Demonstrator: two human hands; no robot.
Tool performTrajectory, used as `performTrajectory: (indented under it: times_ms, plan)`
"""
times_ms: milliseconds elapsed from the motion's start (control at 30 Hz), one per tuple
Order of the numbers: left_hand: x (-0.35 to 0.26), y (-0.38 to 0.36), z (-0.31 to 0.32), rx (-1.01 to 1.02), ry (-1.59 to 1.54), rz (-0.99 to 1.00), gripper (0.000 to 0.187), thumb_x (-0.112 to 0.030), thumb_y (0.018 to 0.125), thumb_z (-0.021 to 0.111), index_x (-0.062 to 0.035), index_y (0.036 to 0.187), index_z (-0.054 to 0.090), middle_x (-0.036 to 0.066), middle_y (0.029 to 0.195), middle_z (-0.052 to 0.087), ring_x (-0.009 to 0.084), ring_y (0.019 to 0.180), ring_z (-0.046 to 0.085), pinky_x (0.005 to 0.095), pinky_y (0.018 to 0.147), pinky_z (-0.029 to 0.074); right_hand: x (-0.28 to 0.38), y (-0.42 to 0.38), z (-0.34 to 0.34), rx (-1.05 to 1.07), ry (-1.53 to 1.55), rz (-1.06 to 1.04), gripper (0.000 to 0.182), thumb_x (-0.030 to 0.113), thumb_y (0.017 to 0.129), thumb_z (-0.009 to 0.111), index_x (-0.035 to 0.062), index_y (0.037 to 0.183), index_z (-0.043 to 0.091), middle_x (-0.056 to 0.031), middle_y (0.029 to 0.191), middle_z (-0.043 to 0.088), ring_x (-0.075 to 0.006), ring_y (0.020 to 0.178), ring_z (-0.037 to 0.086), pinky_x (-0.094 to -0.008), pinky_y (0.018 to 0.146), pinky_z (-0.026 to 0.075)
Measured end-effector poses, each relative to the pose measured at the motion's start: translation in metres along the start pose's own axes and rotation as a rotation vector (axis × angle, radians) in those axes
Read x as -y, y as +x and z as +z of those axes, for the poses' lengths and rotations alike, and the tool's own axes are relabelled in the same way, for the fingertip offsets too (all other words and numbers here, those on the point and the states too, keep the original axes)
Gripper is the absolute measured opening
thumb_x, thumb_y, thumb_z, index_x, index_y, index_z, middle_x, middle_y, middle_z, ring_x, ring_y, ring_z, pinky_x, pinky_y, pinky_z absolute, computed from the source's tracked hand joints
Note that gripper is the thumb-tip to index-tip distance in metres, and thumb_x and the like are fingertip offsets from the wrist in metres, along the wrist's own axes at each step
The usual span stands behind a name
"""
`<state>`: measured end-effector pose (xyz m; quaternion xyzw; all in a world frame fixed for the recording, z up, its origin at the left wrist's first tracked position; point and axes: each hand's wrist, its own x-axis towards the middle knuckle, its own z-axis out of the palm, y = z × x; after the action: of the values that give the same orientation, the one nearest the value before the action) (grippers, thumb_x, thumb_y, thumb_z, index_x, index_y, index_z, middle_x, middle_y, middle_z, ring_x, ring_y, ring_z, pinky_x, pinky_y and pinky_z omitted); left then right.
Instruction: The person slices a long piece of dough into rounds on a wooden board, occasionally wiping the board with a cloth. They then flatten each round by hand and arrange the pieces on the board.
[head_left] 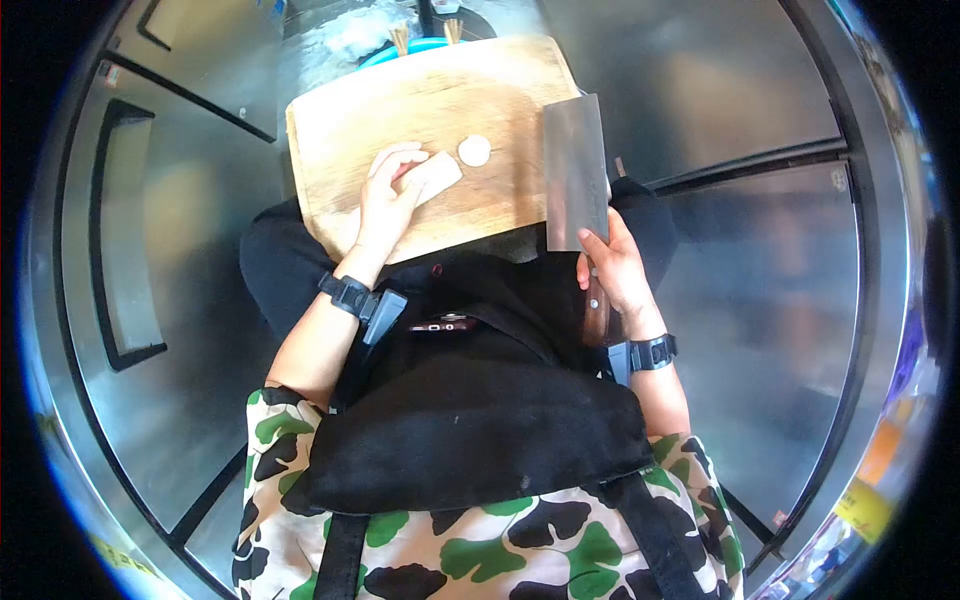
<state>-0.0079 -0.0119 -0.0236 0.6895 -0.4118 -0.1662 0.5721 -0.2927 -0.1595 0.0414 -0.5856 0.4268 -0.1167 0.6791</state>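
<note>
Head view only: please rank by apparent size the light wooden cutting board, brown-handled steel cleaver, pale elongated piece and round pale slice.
1. Cutting board
2. Cleaver
3. Elongated piece, partly covered by the left hand
4. Round slice

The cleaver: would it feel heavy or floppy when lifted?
The cleaver is probably stiff, since its broad blade looks like flat metal. It may feel heavy for its size and dip blade-first, as the blade is much wider than the handle. The wood-looking handle likely gives the right hand a fairly secure grip.
</note>
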Motion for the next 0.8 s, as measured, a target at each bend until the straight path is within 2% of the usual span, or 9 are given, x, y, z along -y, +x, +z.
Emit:
performTrajectory:
  times_ms: [67,100,167,300,400,500,567,633,800]
  plan:
    - [0.004,0.003,-0.004,-0.08,-0.283,-0.212,0.027,-0.006,0.091,0.065,-0.0027,0.117,0.064,0.009,0.122,0.063,0.0182,0.114,0.058,0.0317,0.101,0.046,0.002,0.0,0.006,-0.016,-0.013,0.008,0.037,0.006,0.099,0.051,0.0034,0.134,0.041,-0.0045,0.083,0.058,-0.0091,0.048,0.052,-0.0248,0.044,0.046]
    - [0.004,0.004,-0.006,-0.119,-0.426,-0.315,0.024,-0.007,0.094,0.063,-0.0021,0.117,0.064,0.008,0.119,0.064,0.0166,0.115,0.058,0.032,0.102,0.046,0.003,0.0,0.008,-0.018,-0.026,0.013,0.036,0.007,0.099,0.051,0.0036,0.133,0.042,-0.0035,0.075,0.056,-0.0095,0.048,0.052,-0.025,0.044,0.046]
    - [0.006,0.007,-0.012,-0.144,-0.574,-0.358,0.022,-0.007,0.095,0.063,0.0,0.115,0.065,0.008,0.113,0.066,0.0172,0.11,0.06,0.032,0.101,0.047,0.004,0.002,0.012,-0.025,-0.051,0.018,0.033,0.008,0.099,0.051,0.0042,0.131,0.043,-0.0016,0.06,0.052,-0.0104,0.046,0.052,-0.0254,0.045,0.046]
    - [0.018,0.008,-0.017,-0.18,-0.813,-0.409,0.02,-0.006,0.094,0.063,0.0029,0.112,0.065,0.011,0.11,0.066,0.0191,0.104,0.063,0.0324,0.098,0.05,0.007,0.006,0.023,-0.1,-0.097,0.004,0.03,0.008,0.099,0.05,0.0021,0.128,0.045,-0.0034,0.065,0.055,-0.0086,0.044,0.049,-0.0243,0.042,0.044]
    - [0.022,0.008,-0.018,-0.224,-0.887,-0.431,0.02,-0.005,0.094,0.063,0.0039,0.111,0.065,0.012,0.109,0.066,0.0207,0.103,0.063,0.034,0.097,0.051,0.011,0.015,0.03,-0.178,-0.275,-0.031,0.033,0.007,0.095,0.055,-0.001,0.125,0.047,-0.0114,0.075,0.06,-0.0178,0.058,0.06,-0.0321,0.053,0.051]
    - [0.017,0.01,-0.02,-0.234,-0.879,-0.46,0.02,-0.005,0.093,0.063,0.0037,0.111,0.065,0.012,0.107,0.066,0.0214,0.103,0.063,0.0348,0.097,0.051,-0.019,0.06,0.022,-0.358,-0.908,-0.652,0.039,0.005,0.088,0.059,-0.0027,0.125,0.048,-0.0207,0.095,0.061,-0.033,0.088,0.065,-0.0428,0.075,0.053]
    - [0.026,0.009,-0.022,-0.211,-0.886,-0.437,0.02,-0.005,0.093,0.064,0.0034,0.111,0.065,0.011,0.107,0.066,0.0208,0.103,0.063,0.0342,0.096,0.051,-0.014,0.084,0.032,-0.397,-1.01,-0.624,0.045,0.003,0.083,0.058,-0.0026,0.127,0.049,-0.0275,0.118,0.054,-0.0443,0.109,0.056,-0.0492,0.093,0.046]
    - [0.024,0.01,-0.022,-0.196,-0.867,-0.424,0.02,-0.006,0.093,0.065,0.0026,0.111,0.065,0.01,0.107,0.066,0.0199,0.102,0.063,0.0332,0.095,0.051,-0.01,0.106,0.045,-0.369,-1.043,-0.446,0.047,-0.001,0.082,0.055,-0.0004,0.129,0.048,-0.0266,0.134,0.042,-0.0453,0.109,0.058,-0.0478,0.097,0.047]
    - [0.015,0.003,-0.025,-0.141,-0.691,-0.384,0.024,-0.006,0.092,0.065,-0.0015,0.116,0.066,0.006,0.108,0.068,0.012,0.099,0.063,0.0255,0.092,0.05,-0.011,0.121,0.058,-0.259,-1.184,-0.313,0.048,0.002,0.08,0.059,0.0024,0.127,0.05,-0.0242,0.136,0.044,-0.0436,0.112,0.057,-0.0489,0.095,0.047]
